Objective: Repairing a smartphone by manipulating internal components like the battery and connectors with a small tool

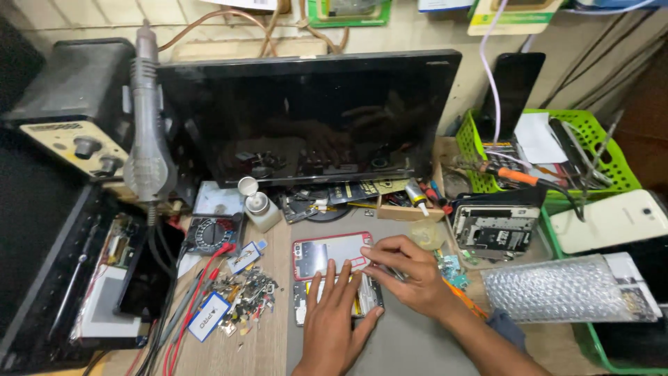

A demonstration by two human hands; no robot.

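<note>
At the far left stands a black box with knobs (76, 104), and a grey hot-air wand (147, 132) hangs upright beside it. Below them a meter with red and black leads (211, 235) lies on the counter (271, 348), next to a heap of small metal parts (243, 296) and a blue and white card (209, 317). A small white bottle (261, 209) stands just behind, under the dark monitor (309, 115) that leans against the wall.

In the middle, on a grey mat (410, 345), lies an opened phone (337, 296) with its red-rimmed back cover (327, 252) just beyond it. The left hand (335, 313) rests flat on the phone, fingers spread, its grip open and merely pressing down. The right hand (407, 268) is curled at the phone's upper right corner, its grip closed on a thin metal tool (391, 271), whose tip I cannot make out.

Further right sit a stripped phone frame (495, 228), a green basket (602, 139) full of tools and papers, a white phone (612, 219) face down, and a bubble-wrap pouch (550, 289).
</note>
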